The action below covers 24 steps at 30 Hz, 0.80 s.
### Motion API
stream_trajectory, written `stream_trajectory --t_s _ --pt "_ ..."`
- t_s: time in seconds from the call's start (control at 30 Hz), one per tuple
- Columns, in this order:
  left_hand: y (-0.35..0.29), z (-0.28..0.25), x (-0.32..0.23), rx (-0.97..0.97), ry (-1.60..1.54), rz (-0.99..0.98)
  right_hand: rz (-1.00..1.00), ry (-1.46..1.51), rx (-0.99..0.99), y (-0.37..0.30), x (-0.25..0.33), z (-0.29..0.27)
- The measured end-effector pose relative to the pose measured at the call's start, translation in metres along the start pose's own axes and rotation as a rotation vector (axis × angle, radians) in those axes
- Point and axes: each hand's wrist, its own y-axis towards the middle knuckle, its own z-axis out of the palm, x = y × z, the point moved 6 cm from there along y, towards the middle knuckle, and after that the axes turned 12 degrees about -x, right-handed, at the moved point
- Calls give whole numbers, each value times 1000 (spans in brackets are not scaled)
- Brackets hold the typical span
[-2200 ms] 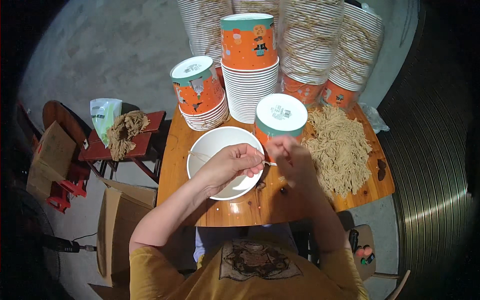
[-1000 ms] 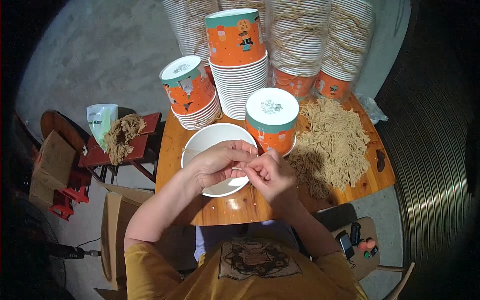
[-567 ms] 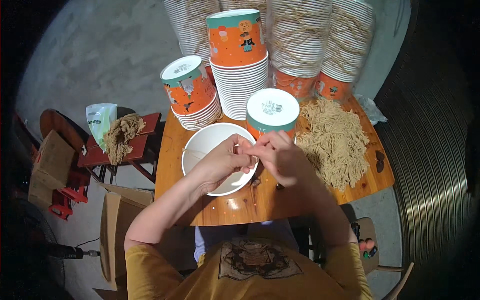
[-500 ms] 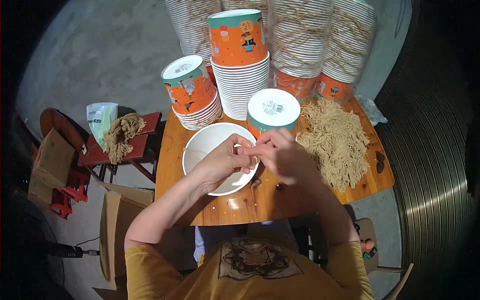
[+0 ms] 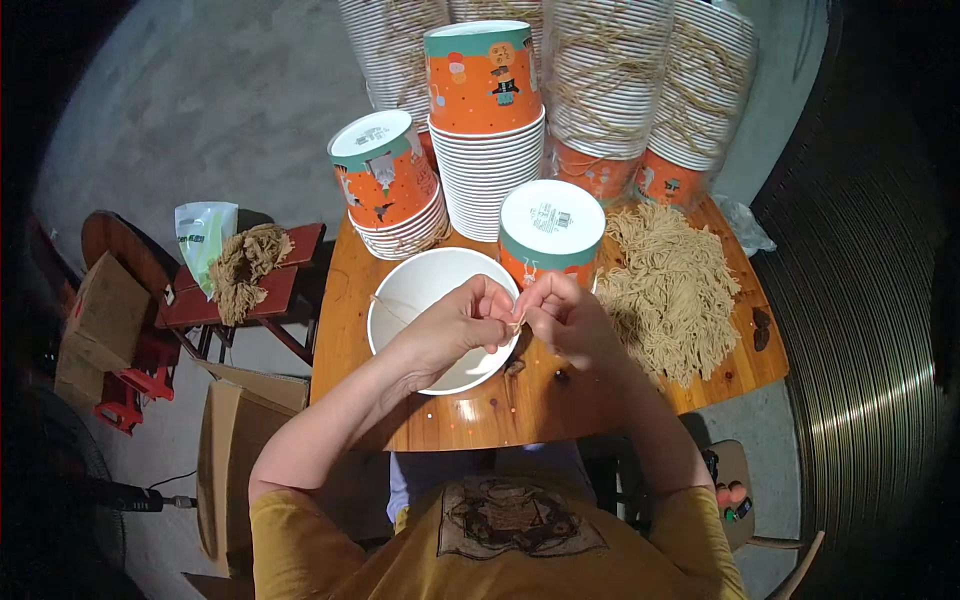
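Left hand (image 5: 462, 330) pinches thin tan cord (image 5: 516, 325) between thumb and fingertips, right hand (image 5: 568, 322) looks to pinch it too, just beside; cord likely light, limp, a bit rough, not slippery, so best held by fingertips close to the working end. It sits right at the grip, a loose tail left of it over the white bowl (image 5: 414, 287); upturned orange tub (image 5: 552, 220) just beyond, heaped cords (image 5: 682, 295) off right.

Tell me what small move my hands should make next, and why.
Perhaps ease the right hand gently outward to draw the string snug: the left hand pinches close by, and string shows between them near the white bowl.
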Motion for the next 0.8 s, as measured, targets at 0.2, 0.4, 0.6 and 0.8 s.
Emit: stream_trajectory --t_s 0.2,0.4,0.6,0.8 --pt "-3 2 -1 25 -52 -44 7 66 87 2 3 8" --pt "-4 1 -2 56 -52 -63 -20 53 95 0 5 7" --pt "-10 -2 -2 114 106 7 337 338 200 -7 10 5" --pt "-16 -5 -7 5 146 120 -125 -225 130 -6 15 9"
